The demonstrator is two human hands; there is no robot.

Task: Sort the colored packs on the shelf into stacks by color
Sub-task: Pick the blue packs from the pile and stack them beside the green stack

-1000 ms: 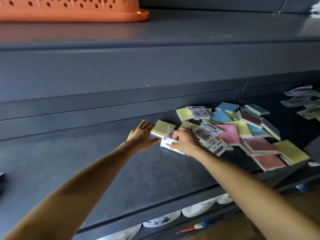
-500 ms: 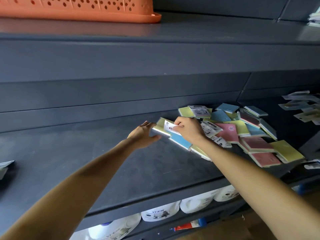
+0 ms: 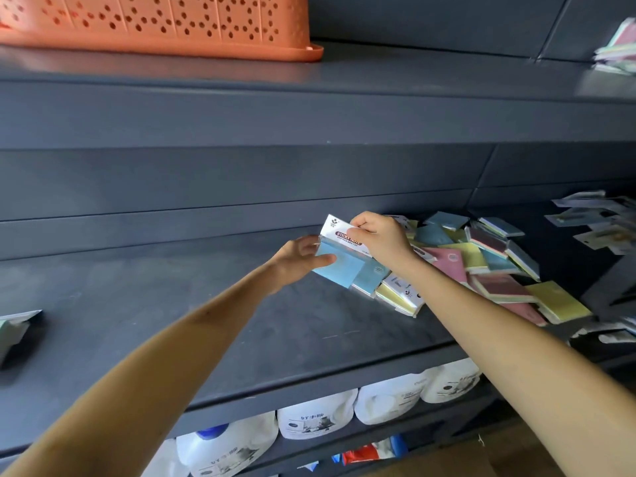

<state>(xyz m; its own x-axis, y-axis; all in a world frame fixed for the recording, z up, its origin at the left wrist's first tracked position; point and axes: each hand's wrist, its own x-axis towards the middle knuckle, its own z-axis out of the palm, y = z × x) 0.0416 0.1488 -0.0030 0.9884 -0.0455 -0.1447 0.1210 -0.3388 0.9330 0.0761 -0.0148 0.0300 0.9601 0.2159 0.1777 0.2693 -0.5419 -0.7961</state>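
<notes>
Hands clamped on a blue sticky-note pack (image 3: 339,266) above the shelf (image 3: 172,304), left hand (image 3: 299,258) at its edge, right hand (image 3: 380,235) pinching the header card, we judge it light, stiff, slippery-wrapped.

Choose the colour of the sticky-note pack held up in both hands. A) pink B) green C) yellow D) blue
D: the blue sticky-note pack is pinched at its white header by the right hand, with the left hand supporting its lower edge.
</notes>
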